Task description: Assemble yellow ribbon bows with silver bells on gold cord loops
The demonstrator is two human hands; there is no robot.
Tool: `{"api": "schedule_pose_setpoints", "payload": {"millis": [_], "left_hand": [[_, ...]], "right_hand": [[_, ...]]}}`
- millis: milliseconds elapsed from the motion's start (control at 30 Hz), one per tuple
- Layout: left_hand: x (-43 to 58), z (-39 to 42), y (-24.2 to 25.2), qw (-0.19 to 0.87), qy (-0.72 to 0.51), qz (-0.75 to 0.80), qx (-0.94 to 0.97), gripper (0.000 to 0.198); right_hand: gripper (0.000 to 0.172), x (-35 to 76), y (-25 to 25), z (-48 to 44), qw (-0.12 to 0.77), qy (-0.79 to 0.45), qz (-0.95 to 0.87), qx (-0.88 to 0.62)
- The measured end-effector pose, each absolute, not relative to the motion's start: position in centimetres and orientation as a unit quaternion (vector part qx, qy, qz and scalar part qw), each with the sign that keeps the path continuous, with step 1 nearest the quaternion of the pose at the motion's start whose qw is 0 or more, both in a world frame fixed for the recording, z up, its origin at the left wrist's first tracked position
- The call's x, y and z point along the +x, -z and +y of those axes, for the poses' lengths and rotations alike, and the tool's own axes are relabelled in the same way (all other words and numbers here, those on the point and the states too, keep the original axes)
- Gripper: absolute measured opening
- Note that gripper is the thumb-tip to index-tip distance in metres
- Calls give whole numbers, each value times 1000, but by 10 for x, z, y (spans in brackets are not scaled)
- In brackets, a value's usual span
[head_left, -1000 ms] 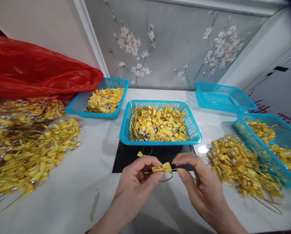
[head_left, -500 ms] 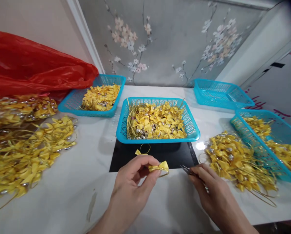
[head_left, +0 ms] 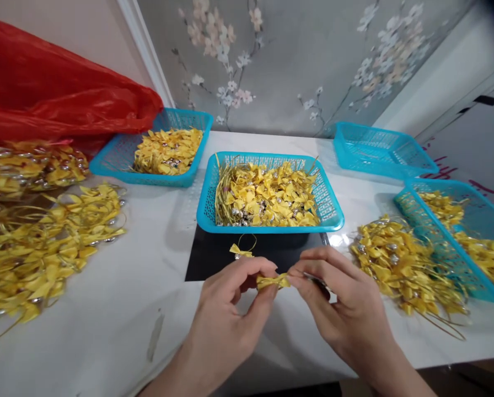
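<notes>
My left hand point(head_left: 234, 309) is closed in a pinch on a yellow ribbon bow point(head_left: 267, 282), over the near side of the table. Closed at the bow's right end, my right hand point(head_left: 342, 303) pinches it between thumb and forefinger. A dark, pointed metal tool point(head_left: 320, 284) is tucked in the same hand; the fingers cover most of it, and I cannot tell its exact kind. Just beyond my left hand, another yellow bow point(head_left: 241, 251) with a silver bell and a gold cord loop lies on the black mat point(head_left: 214, 256).
A blue basket point(head_left: 267, 229) heaped with yellow bows stands ahead. Another filled basket point(head_left: 156, 179) is back left, near a red plastic bag point(head_left: 85, 99). Loose bow piles point(head_left: 57, 248) lie left, and another pile point(head_left: 396, 264) right, beside two blue baskets point(head_left: 457, 248) point(head_left: 383, 149).
My right hand has moved left to the bow, its fingers now pinching the bow's right end. The tool's tips, which pointed out before, are now mostly hidden. The view has tilted slightly downward.
</notes>
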State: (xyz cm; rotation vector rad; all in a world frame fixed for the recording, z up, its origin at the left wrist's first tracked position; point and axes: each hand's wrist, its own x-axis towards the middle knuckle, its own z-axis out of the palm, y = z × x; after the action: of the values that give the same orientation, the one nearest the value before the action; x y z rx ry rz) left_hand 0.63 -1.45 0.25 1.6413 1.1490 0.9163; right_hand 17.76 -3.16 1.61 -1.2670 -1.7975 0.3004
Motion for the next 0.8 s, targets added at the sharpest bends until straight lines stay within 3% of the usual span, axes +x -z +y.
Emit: {"api": "schedule_pose_setpoints", "payload": {"millis": [367,800], "left_hand": [[6,-13,-7,554,-367,444,601,13],[6,-11,-9,590,-359,437,576,12]], "right_hand": [[13,185,-18,-27,439,-173,-704,-531],[14,184,-20,-29,447,-180,-706,-519]]}}
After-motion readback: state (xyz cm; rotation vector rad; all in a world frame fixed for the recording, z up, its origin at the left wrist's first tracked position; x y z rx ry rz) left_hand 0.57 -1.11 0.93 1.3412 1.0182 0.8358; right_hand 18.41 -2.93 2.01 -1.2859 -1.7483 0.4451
